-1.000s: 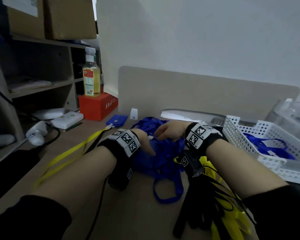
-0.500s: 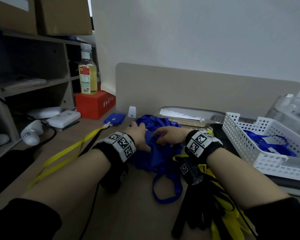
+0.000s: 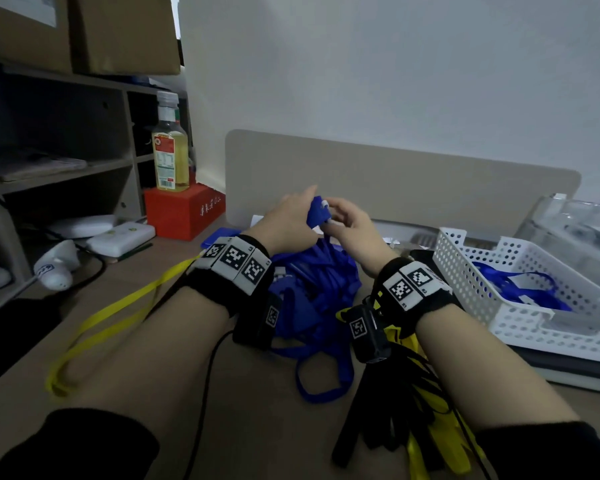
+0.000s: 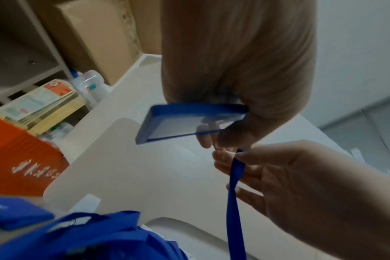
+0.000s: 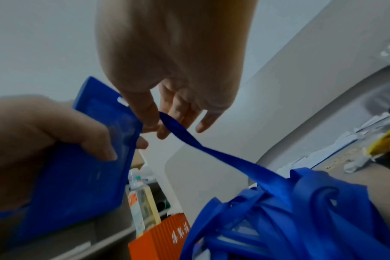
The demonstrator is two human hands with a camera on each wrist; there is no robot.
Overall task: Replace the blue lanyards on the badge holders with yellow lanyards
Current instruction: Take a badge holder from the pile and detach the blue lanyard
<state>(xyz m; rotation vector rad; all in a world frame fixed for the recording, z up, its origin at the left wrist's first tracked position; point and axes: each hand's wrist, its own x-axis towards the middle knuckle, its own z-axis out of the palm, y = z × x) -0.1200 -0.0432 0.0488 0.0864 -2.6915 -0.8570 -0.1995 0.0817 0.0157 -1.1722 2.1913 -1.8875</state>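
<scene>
My left hand (image 3: 293,216) grips a blue badge holder (image 3: 315,211) (image 4: 185,123) (image 5: 82,158), raised above the desk. My right hand (image 3: 347,220) pinches the blue lanyard (image 4: 235,193) (image 5: 211,153) right at the holder's top edge, thumb against forefinger. That strap runs down into a heap of blue lanyards and holders (image 3: 312,289) on the desk. A yellow lanyard (image 3: 108,313) lies stretched out to the left, clipped to another blue holder (image 3: 219,237). More yellow lanyards (image 3: 440,427) lie under my right forearm.
A white perforated basket (image 3: 465,292) holding blue lanyards sits at the right. A red box (image 3: 184,211) with a bottle (image 3: 169,157) on it stands at the back left, beside shelves. A beige divider panel (image 3: 395,188) closes off the desk's far side.
Both hands rose from the blue heap. The left hand lifted a badge holder out of it and the right hand took hold of its lanyard at the top.
</scene>
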